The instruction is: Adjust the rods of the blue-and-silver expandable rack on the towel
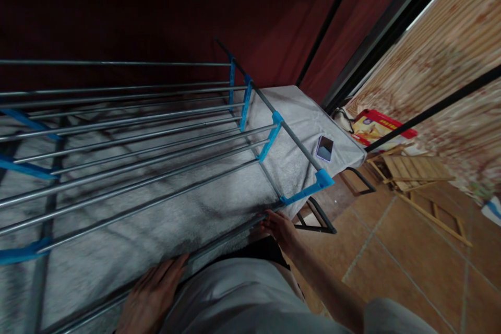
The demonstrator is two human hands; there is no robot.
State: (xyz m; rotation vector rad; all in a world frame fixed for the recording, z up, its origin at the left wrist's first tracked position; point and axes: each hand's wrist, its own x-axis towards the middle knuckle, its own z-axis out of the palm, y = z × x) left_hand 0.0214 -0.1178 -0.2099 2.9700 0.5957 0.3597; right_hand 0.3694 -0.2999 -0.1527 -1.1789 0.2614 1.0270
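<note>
The left hand (151,292) lies over the near bar (227,238) of the rack (168,156), grip unclear; the right hand (282,228) grasps it. The rack spreads ahead of both on a grey-covered surface (293,107), beside tiled floor (395,250).

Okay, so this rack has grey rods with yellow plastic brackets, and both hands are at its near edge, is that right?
Not quite: the plastic brackets are blue, not yellow, as the head view shows. The rest holds: the rack has grey rods, and the left hand and right hand are both at its near edge.
</note>
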